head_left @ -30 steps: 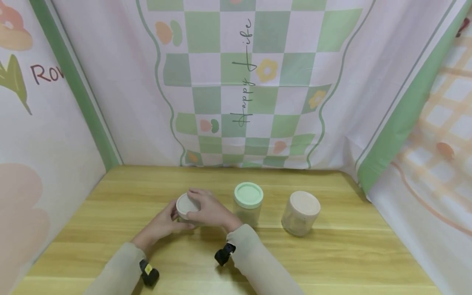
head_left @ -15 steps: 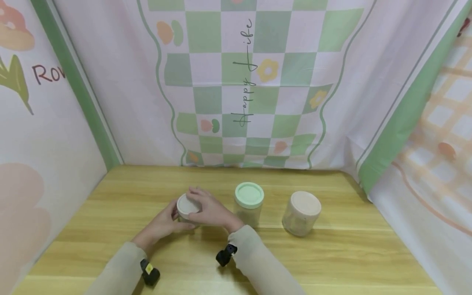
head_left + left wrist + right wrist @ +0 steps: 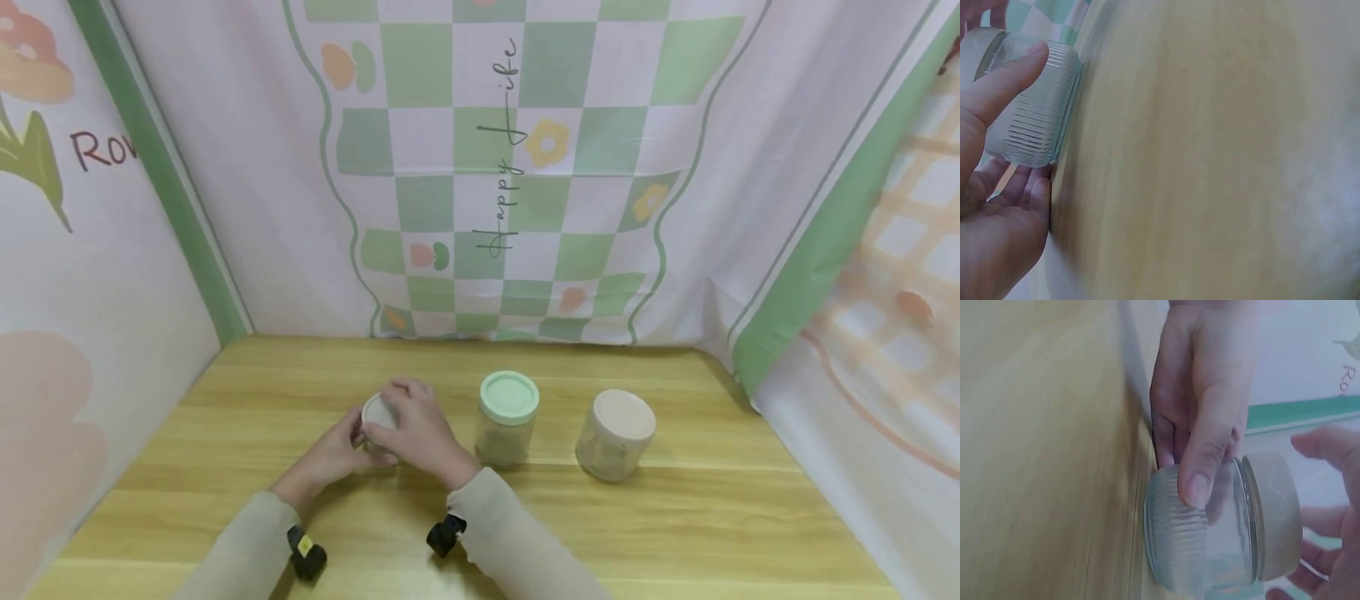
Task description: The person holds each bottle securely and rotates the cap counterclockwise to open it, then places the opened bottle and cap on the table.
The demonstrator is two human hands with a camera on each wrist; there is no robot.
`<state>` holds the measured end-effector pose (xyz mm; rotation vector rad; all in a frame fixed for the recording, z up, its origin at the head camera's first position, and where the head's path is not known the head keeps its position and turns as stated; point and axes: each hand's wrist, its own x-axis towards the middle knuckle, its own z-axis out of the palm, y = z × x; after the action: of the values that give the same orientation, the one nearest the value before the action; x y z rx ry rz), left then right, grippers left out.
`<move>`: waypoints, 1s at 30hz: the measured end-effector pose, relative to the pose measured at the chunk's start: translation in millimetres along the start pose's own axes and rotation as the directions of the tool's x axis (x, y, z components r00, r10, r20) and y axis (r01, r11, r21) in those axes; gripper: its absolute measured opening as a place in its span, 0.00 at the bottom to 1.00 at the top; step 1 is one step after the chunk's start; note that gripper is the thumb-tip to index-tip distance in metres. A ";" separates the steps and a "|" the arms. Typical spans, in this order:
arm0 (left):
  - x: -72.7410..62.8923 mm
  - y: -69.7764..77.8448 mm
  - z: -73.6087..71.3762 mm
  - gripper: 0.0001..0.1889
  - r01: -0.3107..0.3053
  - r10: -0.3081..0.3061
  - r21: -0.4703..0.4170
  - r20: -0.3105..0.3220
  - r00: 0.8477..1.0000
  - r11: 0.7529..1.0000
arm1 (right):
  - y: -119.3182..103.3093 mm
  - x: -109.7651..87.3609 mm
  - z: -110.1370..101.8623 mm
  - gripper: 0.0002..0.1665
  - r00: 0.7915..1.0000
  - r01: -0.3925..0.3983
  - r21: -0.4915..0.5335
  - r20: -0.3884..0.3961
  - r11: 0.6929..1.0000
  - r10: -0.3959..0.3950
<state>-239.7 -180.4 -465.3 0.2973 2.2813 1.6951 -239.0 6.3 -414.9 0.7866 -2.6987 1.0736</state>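
A ribbed clear glass jar point(image 3: 1179, 550) with an off-white lid point(image 3: 378, 412) stands on the wooden table, left of centre in the head view. My left hand point(image 3: 330, 458) holds its body from the left. The left thumb lies along the glass point(image 3: 1041, 119) in the left wrist view, and the other fingers are on the far side. From above, my right hand point(image 3: 423, 437) spans the lid, thumb near one side of the rim and fingers at the other. In the right wrist view a slight gap shows at the right thumb point(image 3: 1322, 447). The hand hides part of the lid.
A taller jar with a mint green lid point(image 3: 509, 398) stands just right of the right hand. Farther right is a jar with a pale pink lid point(image 3: 624, 414). A printed checkered curtain point(image 3: 495, 200) hangs along the table's back edge.
My right hand has turned on the lid, its thumb shifting left along the rim and its wrist moving slightly left. The left hand keeps its hold on the jar.
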 end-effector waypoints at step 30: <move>1.3 -2.3 1.3 0.51 0.011 -0.011 -0.009 -0.015 1.000 1.000 | 2.9 0.1 5.4 0.38 0.997 0.022 -0.334 -0.068 0.942 -0.048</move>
<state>-240.4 -179.5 -468.0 0.2701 2.2816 1.7075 -240.3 4.4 -420.6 0.7136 -2.6854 0.5980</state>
